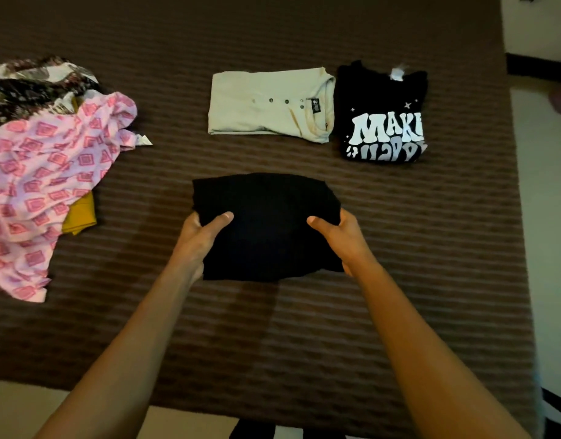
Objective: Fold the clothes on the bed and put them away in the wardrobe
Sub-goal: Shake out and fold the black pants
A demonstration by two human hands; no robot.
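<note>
1. Black garment (266, 226), folded, sits mid-bed (304, 327), gripped at its sides by the left hand (198, 239) and right hand (342, 239)
2. Risk: lifting unevenly could let the folds slide open, since soft layers sag between the grips

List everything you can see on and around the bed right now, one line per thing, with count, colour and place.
Plain black folded garment: one, black, centre of the bed, held at both sides.
Beige folded button-neck shirt: one, beige, beyond the black garment.
Black folded T-shirt with white lettering: one, black and white, just right of the beige shirt.
Pink patterned unfolded garment: one, pink and white, left side of the bed.
Mustard-yellow garment: one, yellow, mostly under the pink one.
Dark floral garment: one, dark and white, far left.
Brown striped bed cover: one, brown, under all of it.
Pale floor: right of the bed.
Left hand: grips the black garment's left edge.
Right hand: grips its right edge.
</note>
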